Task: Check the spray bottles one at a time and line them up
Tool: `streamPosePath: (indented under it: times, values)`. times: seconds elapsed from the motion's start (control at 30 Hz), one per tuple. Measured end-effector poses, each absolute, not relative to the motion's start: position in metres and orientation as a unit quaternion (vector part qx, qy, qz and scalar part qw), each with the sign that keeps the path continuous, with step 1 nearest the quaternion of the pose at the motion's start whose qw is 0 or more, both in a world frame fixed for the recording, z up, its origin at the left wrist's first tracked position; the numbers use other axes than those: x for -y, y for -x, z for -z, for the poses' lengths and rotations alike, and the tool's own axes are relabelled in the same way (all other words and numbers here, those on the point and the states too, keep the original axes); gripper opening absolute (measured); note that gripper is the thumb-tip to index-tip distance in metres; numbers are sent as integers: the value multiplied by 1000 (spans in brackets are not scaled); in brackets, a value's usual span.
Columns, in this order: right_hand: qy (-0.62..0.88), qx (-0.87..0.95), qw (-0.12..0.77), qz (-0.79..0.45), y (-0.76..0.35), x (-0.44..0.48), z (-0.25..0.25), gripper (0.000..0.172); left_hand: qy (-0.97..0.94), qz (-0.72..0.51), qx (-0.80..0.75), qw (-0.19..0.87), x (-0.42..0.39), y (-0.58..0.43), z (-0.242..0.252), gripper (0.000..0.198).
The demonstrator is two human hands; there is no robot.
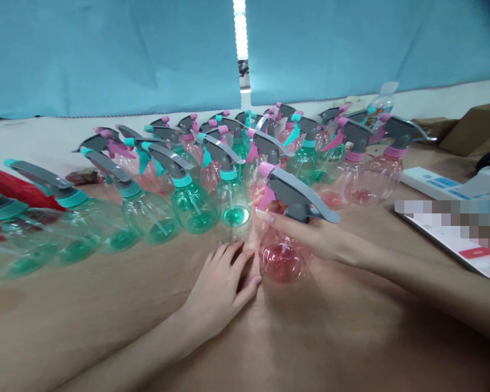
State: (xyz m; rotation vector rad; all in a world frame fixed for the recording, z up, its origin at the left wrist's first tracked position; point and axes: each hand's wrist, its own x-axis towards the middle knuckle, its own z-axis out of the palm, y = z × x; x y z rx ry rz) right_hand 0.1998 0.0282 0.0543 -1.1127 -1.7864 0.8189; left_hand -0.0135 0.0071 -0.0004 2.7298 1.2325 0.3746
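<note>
My right hand is closed round the neck of a pink spray bottle, which has a grey trigger head and pink nozzle. Part of its grip is hidden behind the bottle's head. To the left, my left hand rests palm down on the table, fingers stretched out and slightly apart, holding nothing. Its fingertips lie just left of the pink bottle's base. Closest in front of that hand stand a clear green spray bottle and a deeper green spray bottle, both with turquoise collars.
Several green and pink spray bottles spread across the table's back and left side. A red object lies behind the leftmost bottles. At right are a flat dark-edged item, a white-and-blue box and a cardboard box. Blue sheeting hangs behind.
</note>
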Motion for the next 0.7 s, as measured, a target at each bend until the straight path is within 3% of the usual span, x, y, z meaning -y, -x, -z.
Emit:
streamPosePath:
  times: [0.17, 0.53, 0.7]
  values:
    - [435, 729, 429, -310, -206, -29, -51, 18, -903, -137, -403, 64, -7, 14, 0, 37]
    - [414, 712, 439, -359, -206, -29, -50, 19, -903, -131, -404, 61, -8, 14, 1, 36]
    - [431, 716, 433, -337, -200, -27, -56, 34, -903, -137, -404, 60, -7, 14, 2, 35]
